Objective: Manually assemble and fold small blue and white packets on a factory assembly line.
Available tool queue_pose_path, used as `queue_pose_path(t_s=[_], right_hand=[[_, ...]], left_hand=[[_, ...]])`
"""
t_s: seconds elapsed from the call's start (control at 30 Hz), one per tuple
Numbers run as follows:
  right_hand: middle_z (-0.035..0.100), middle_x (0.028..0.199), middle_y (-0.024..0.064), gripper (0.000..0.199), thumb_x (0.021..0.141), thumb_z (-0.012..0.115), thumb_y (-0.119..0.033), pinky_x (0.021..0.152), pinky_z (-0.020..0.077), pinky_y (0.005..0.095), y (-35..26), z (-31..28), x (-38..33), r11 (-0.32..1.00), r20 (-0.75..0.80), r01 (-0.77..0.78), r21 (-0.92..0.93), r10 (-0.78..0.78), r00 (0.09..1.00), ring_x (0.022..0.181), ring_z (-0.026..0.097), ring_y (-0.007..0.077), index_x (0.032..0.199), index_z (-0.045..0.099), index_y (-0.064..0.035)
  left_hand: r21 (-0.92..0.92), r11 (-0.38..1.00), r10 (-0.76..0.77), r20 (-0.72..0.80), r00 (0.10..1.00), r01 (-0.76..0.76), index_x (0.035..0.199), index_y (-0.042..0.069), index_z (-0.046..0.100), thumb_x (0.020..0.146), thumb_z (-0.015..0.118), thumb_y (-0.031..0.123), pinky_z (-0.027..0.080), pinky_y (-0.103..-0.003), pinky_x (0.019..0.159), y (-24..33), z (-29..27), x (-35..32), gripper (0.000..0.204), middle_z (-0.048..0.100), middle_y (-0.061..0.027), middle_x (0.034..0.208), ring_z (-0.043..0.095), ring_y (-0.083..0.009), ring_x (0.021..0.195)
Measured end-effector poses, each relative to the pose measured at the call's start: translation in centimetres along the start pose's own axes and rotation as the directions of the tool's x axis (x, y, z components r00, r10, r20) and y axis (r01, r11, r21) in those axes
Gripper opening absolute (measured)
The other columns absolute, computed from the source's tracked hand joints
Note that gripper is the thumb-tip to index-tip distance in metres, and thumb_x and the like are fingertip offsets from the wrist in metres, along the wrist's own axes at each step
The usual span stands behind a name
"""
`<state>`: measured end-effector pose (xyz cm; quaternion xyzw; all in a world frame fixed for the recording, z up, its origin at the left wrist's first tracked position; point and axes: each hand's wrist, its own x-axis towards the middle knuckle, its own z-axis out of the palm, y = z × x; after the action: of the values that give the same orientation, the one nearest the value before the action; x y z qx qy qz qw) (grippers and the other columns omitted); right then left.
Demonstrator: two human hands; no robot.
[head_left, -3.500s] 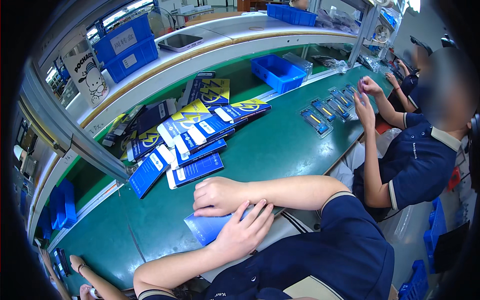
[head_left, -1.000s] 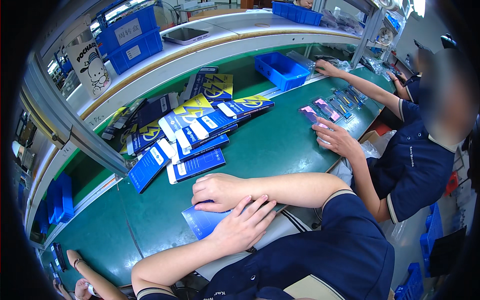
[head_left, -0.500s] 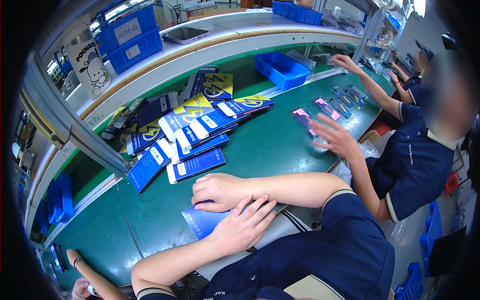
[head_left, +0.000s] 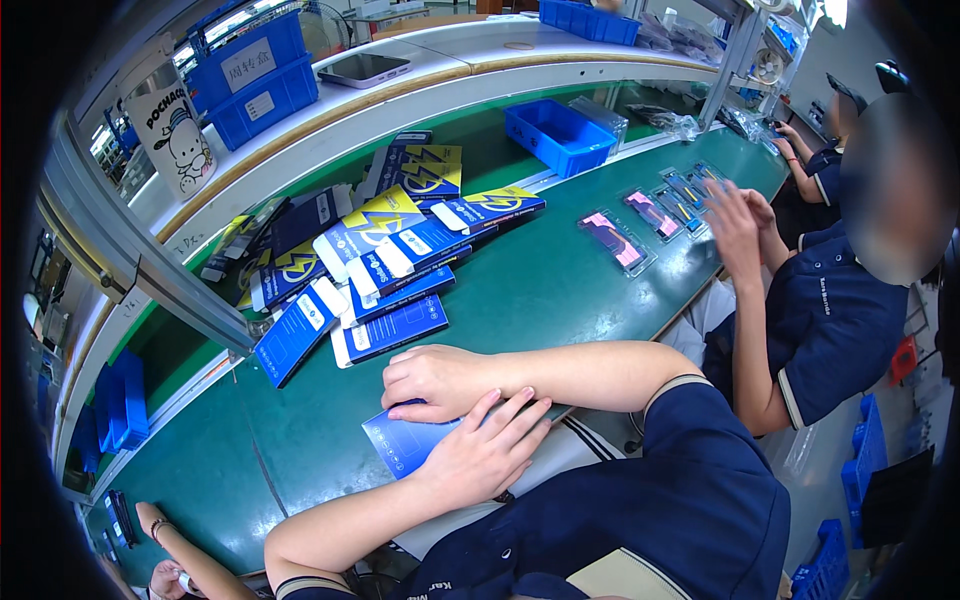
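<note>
Here's right forearm [head_left: 590,373] lying crosswise, aimed at nine o'clock, elbow [head_left: 675,366] bent out past three. Right hand [head_left: 430,383] sits back up, fingers curled loosely under; fingertips partly hidden, so grip hard to judge. Left forearm [head_left: 370,512] slants toward two o'clock; left hand [head_left: 483,460] palm down, fingers extended toward one, slightly spread, tips touching right forearm's six-o'clock edge.

Carton [head_left: 397,443] on the workbench [head_left: 560,310], partly covered by left hand [head_left: 487,452] and right hand [head_left: 432,382], carton heap [head_left: 385,222] beyond them, blister packs [head_left: 615,243] right of the heap, plastic bin [head_left: 575,160] behind these packs, smartphone [head_left: 365,68] on the shelf [head_left: 450,52], right of two stacked bins [head_left: 265,112]
</note>
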<state>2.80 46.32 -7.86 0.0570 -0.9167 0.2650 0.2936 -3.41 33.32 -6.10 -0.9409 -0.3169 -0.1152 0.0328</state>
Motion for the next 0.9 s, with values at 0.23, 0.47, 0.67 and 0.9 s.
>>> queue_pose_path(t_s=[0.23, 0.47, 0.67, 0.9], right_hand=[[0.064, 0.086, 0.009, 0.016, 0.087, 0.071, -0.021, 0.069, 0.0521, 0.0396, -0.02, -0.04, 0.09, 1.0, 0.001, 0.012, -0.002, -0.012, 1.0, 0.082, 0.063, 0.0284, 0.092, 0.07, -0.0049], [0.064, 0.086, 0.0091, 0.016, 0.087, 0.071, -0.02, 0.07, 0.052, 0.04, -0.05, 0.08, -0.06, 1.0, -0.001, 0.013, -0.01, -0.013, 1.0, 0.082, 0.063, 0.0288, 0.092, 0.07, -0.0049], [0.063, 0.085, 0.0092, 0.016, 0.088, 0.07, -0.021, 0.07, 0.0518, 0.0404, 0.03, -0.02, 0.01, 1.0, 0.002, 0.013, -0.013, -0.013, 1.0, 0.081, 0.062, 0.0288, 0.092, 0.07, -0.0052], [0.063, 0.085, 0.0086, 0.018, 0.088, 0.07, -0.023, 0.07, 0.0514, 0.0397, -0.09, -0.22, 0.01, 0.998, 0.024, 0.044, -0.042, -0.043, 0.999, 0.08, 0.062, 0.0282, 0.092, 0.07, -0.006]], left_hand=[[0.004, 1.0, -0.007, -0.002, 1.0, 0.007, 0.138, 0.011, 0.054, 0.089, 0.065, 0.036, 0.029, -0.053, 0.115, 0.03, 0.08, -0.03, 0.056, 0.045, -0.0106, 0.149, 0.036, -0.0314, 0.142], [0.014, 1.0, 0.0, 0.007, 1.0, 0.0, 0.139, 0.011, 0.054, 0.09, 0.064, 0.037, 0.028, -0.053, 0.115, 0.17, 0.06, -0.05, 0.057, 0.044, -0.0106, 0.151, 0.035, -0.0315, 0.143], [0.013, 1.0, -0.005, 0.026, 1.0, 0.005, 0.141, 0.011, 0.053, 0.09, 0.064, 0.037, 0.028, -0.053, 0.115, 0.05, -0.02, -0.08, 0.058, 0.042, -0.0102, 0.152, 0.033, -0.0312, 0.144], [0.075, 0.997, 0.038, -0.164, 0.986, -0.026, 0.127, 0.007, 0.063, 0.087, 0.068, 0.037, 0.035, -0.05, 0.11, 0.24, -0.66, 0.31, 0.051, 0.057, -0.0118, 0.136, 0.048, -0.0303, 0.132]])
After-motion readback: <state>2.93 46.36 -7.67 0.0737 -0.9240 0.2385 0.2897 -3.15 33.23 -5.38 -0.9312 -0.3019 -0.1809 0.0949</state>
